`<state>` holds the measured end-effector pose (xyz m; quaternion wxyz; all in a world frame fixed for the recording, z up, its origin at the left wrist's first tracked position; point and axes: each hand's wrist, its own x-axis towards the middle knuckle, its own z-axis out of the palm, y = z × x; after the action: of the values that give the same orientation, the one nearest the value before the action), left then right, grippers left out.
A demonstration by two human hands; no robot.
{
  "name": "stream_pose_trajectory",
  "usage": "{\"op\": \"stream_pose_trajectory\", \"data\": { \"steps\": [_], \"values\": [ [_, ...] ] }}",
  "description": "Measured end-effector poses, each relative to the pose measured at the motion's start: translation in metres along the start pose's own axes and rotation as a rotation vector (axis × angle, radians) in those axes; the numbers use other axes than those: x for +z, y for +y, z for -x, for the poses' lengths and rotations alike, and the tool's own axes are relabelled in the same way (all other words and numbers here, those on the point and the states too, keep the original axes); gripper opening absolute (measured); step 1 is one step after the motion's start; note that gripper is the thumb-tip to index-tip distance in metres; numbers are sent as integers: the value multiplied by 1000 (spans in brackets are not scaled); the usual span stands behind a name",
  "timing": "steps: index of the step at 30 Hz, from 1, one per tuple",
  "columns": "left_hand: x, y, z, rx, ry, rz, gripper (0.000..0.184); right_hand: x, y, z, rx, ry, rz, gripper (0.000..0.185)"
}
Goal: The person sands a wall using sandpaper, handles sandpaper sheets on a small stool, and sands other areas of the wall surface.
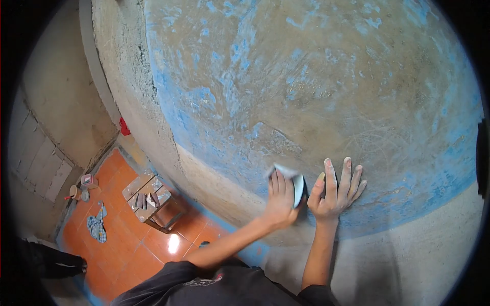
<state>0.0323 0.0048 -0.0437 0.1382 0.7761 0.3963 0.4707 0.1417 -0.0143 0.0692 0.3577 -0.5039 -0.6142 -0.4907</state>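
My left hand (279,200) is closed on a bent sheet of sandpaper (298,189), pressed to the lower part of the wall (316,117). The sheet's pale side curls out past my fingers. Just to its right, my right hand (334,196) lies flat against the wall with its fingers spread and nothing in it. Pale dust coats its fingertips. Worn blue paint shows in patches over the grey-brown wall surface, with a stronger blue band along its lower and left edges.
A small paint-spotted wooden stool (148,186) stands on the orange tile floor (122,219) at lower left, with several short dark objects on top. A checkered cloth (97,224) lies beyond it, near a pink container (89,181). Dark cloth (56,260) hangs at far left.
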Motion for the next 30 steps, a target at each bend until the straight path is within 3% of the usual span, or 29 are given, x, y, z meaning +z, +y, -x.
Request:
{"op": "stream_pose_trajectory", "data": {
  "steps": [3,6,9,10,11,14,16,20,23,25,28,30],
  "values": [
    [-65,-4,-78,87,363,-71,83,-2,-1,2,-15,6,-16,34],
    [-107,-2,-114,69,507,-12,83,0,-2,-2,-15,34,-23,33],
    [3,-14,-34,-5,311,-131,81,1,-5,-1,6,34,-23,34],
    [29,-16,7,-22,73,-98,82,2,-5,-2,18,36,-20,34],
    [32,-5,24,-11,-6,18,81,3,-5,-1,20,33,-14,34],
    [-7,-8,-6,-28,-10,2,82,1,-5,-2,-5,22,-12,34],
    [-56,-17,-62,4,304,-34,81,1,-8,-3,-4,18,-19,34],
    [-132,-42,-110,40,547,5,79,3,-19,-4,51,-8,-42,34],
    [-32,-66,-33,-73,425,-74,79,11,-35,-10,65,-18,-48,35],
    [-7,-65,24,-136,108,40,78,17,-45,-11,38,-42,-42,36],
    [-63,-100,-15,-86,145,-45,80,26,-61,-13,27,-74,-55,36],
    [-128,-125,-72,-72,429,-62,78,32,-75,-18,41,-73,-57,36]
  ]
}}
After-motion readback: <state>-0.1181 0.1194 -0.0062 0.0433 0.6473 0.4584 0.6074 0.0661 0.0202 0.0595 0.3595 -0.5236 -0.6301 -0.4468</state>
